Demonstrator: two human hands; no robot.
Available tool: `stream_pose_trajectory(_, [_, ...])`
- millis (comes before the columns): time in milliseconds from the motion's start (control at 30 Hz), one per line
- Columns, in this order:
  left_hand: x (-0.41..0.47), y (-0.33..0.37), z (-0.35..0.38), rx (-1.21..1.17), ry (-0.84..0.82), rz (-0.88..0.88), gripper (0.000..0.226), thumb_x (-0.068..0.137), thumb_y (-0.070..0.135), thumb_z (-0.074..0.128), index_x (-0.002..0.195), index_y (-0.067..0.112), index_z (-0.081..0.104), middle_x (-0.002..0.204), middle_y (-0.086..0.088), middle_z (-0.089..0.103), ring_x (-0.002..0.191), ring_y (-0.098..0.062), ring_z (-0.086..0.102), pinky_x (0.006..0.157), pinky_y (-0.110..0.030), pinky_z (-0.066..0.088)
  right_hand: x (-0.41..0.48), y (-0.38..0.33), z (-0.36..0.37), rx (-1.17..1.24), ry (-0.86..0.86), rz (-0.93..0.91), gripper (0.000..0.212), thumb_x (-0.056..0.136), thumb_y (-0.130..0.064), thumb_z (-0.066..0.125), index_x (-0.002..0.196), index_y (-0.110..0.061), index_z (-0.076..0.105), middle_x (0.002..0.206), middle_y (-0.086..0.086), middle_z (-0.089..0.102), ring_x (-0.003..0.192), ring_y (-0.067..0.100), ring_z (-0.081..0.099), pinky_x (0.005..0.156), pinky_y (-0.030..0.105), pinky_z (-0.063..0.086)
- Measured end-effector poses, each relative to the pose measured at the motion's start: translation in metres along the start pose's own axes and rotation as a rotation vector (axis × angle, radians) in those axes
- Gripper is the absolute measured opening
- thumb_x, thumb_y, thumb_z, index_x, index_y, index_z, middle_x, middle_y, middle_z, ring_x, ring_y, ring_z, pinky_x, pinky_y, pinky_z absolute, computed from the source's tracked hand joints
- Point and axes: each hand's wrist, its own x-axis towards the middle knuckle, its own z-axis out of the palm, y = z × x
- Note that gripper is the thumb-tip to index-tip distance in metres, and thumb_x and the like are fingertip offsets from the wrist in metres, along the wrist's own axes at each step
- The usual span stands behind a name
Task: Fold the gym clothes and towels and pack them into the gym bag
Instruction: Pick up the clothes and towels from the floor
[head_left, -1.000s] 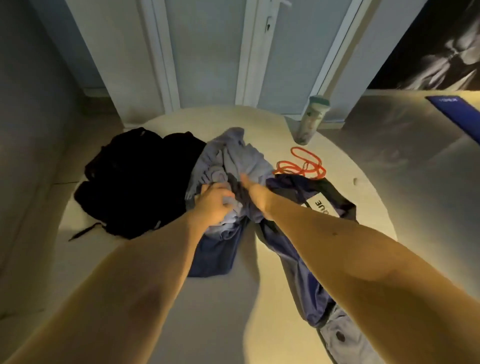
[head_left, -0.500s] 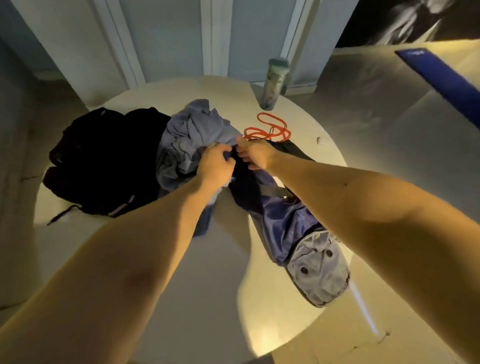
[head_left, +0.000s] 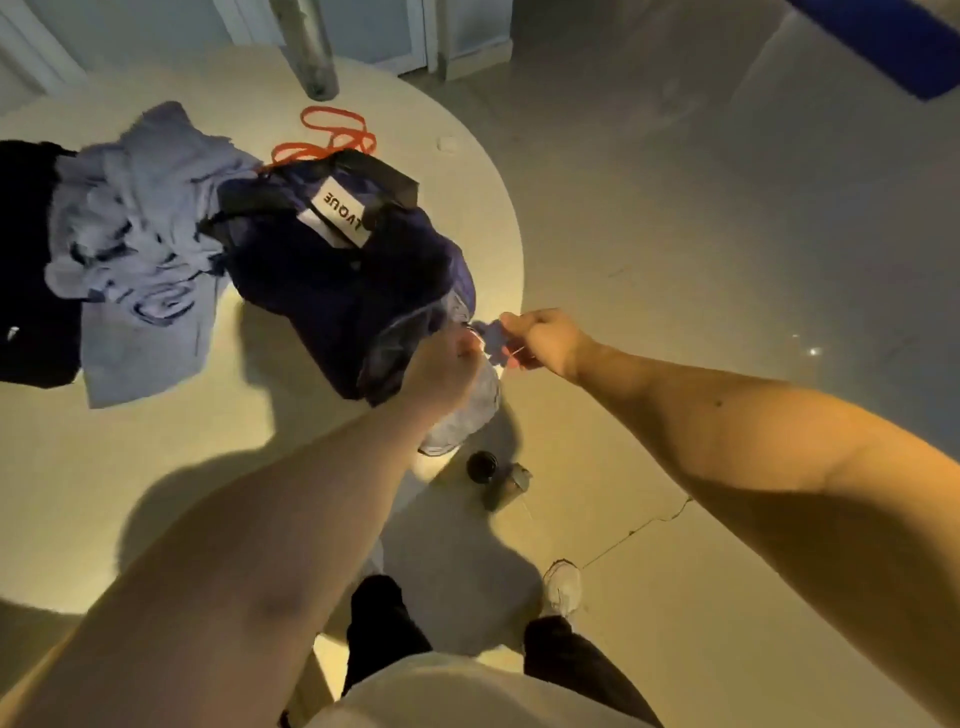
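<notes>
Soft navy fabric gym bag (head_left: 337, 291) slumped at the right edge of the round pale table (head_left: 156, 493), grey end overhanging. The left hand (head_left: 441, 369) grips that end; the right hand (head_left: 545, 338) pinches a small blue pull tab (head_left: 493, 338) beside it. The bag looks light and limp, so the end needs steadying. A crumpled pale-blue garment (head_left: 135, 228) crowds its left; bare tabletop lies nearer the person.
</notes>
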Motion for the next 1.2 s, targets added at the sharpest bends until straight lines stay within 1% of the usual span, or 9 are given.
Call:
stream_pose_trajectory(133, [-0.04,0.012,0.11,0.06,-0.167,-0.078,0.016,0.099,0.03,0.052,0.1,0.02,0.066,0.098,-0.003,0.07,0.093,-0.025,0.065,0.083,-0.038,0.053,-0.008,0.107,-0.058,0.015,-0.006,0.142,0.017,0.101,-0.019,0.06,0.091,-0.006,0.063,0.077,0.015,0.06,0.057,0.021,0.053,0.053,0.028,0.044])
stream_pose_trajectory(233, [-0.057,-0.003,0.178,0.087,-0.241,-0.197,0.019,0.098,0.021,0.053,0.106,0.012,0.068,0.104,-0.01,0.069,0.099,-0.029,0.062,0.078,-0.031,0.044,-0.004,0.182,-0.071,0.038,0.006,0.259,0.027,0.098,-0.007,0.061,0.073,-0.013,0.053,0.075,0.016,0.052,0.055,0.021,0.048,0.05,0.029,0.043])
stream_pose_trajectory(333, [-0.056,-0.04,0.238,0.09,-0.319,-0.313,0.022,0.099,0.015,0.053,0.114,0.005,0.066,0.109,-0.012,0.064,0.095,-0.024,0.057,0.077,-0.026,0.038,0.014,0.261,-0.06,-0.011,0.02,0.37,0.023,0.085,-0.005,0.065,0.067,-0.019,0.061,0.081,0.018,0.068,0.075,0.027,0.066,0.077,0.045,0.059])
stream_pose_trajectory(400, [-0.046,-0.077,0.279,0.105,-0.338,-0.377,0.022,0.099,0.017,0.052,0.116,0.009,0.063,0.113,-0.013,0.066,0.095,-0.025,0.058,0.078,-0.029,0.041,0.035,0.316,-0.042,0.023,0.082,0.435,0.018,0.079,-0.007,0.067,0.064,-0.016,0.065,0.084,0.023,0.073,0.08,0.035,0.072,0.079,0.051,0.059])
stream_pose_trajectory(533, [-0.012,-0.161,0.359,0.182,-0.335,-0.452,0.028,0.097,0.017,0.057,0.123,0.009,0.062,0.12,-0.013,0.065,0.11,-0.032,0.062,0.085,-0.032,0.046,0.092,0.414,0.007,0.008,0.092,0.47,0.007,0.093,-0.02,0.065,0.098,-0.016,0.068,0.096,0.012,0.07,0.083,0.024,0.069,0.077,0.036,0.059])
stream_pose_trajectory(733, [0.069,-0.312,0.451,0.486,-0.082,-0.406,0.064,0.084,0.029,0.071,0.14,0.011,0.046,0.142,-0.015,0.045,0.129,-0.033,0.043,0.109,-0.04,0.033,0.216,0.553,0.096,-0.055,0.125,0.465,0.054,0.091,-0.025,0.067,0.141,-0.015,0.047,0.135,0.011,0.052,0.109,0.032,0.062,0.089,0.045,0.057])
stream_pose_trajectory(867, [0.116,-0.394,0.491,0.488,-0.104,-0.447,0.1,0.082,0.05,0.075,0.158,0.02,0.018,0.163,-0.016,0.015,0.148,-0.038,0.018,0.121,-0.044,0.017,0.297,0.614,0.142,-0.042,0.135,0.476,0.078,0.094,-0.033,0.067,0.157,-0.023,0.024,0.152,0.011,0.03,0.133,0.038,0.043,0.103,0.049,0.049])
stream_pose_trajectory(1033, [0.153,-0.447,0.516,0.404,-0.13,-0.372,0.108,0.077,0.055,0.08,0.159,0.029,0.014,0.164,-0.005,0.014,0.149,-0.036,0.021,0.117,-0.052,0.03,0.368,0.657,0.182,-0.001,0.178,0.475,0.086,0.09,-0.053,0.065,0.158,-0.032,0.017,0.151,0.009,0.03,0.136,0.04,0.036,0.105,0.057,0.047])
stream_pose_trajectory(1200, [0.158,-0.449,0.534,0.299,-0.142,-0.285,0.095,0.075,0.049,0.083,0.15,0.025,0.028,0.143,-0.003,0.04,0.129,-0.028,0.05,0.101,-0.043,0.05,0.395,0.666,0.195,0.072,0.194,0.437,0.069,0.08,-0.052,0.074,0.135,-0.026,0.043,0.128,0.006,0.053,0.107,0.027,0.059,0.088,0.045,0.058])
